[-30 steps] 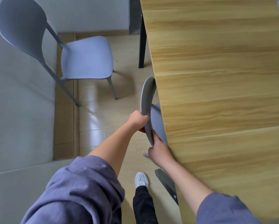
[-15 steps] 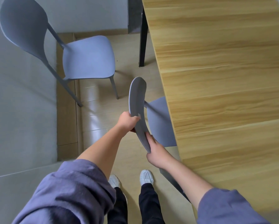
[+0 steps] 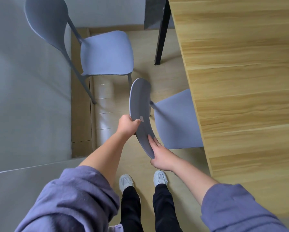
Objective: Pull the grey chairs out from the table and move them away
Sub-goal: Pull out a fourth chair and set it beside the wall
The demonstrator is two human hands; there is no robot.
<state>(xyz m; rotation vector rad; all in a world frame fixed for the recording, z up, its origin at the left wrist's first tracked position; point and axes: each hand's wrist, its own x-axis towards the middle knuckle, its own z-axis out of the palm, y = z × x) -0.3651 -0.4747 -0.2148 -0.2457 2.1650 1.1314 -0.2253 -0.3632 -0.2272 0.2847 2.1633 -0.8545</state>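
Observation:
A grey chair [image 3: 175, 119] stands partly out from under the wooden table [image 3: 241, 81]; most of its seat shows, its right edge still beneath the tabletop. My left hand [image 3: 127, 124] grips the middle of its curved backrest from the left. My right hand [image 3: 162, 156] holds the backrest's near end, fingers laid along it. A second grey chair [image 3: 107, 54] stands apart from the table, its back against the grey wall at the upper left.
A grey wall [image 3: 28, 97] runs along the left, with a narrow floor strip between it and the table. A black table leg [image 3: 162, 30] stands at the top. My feet in white shoes [image 3: 126, 182] are just behind the held chair.
The held chair has slid left, out from under the table, so its seat now shows. Both hands kept their grip on the backrest and moved left with it. My feet stepped back.

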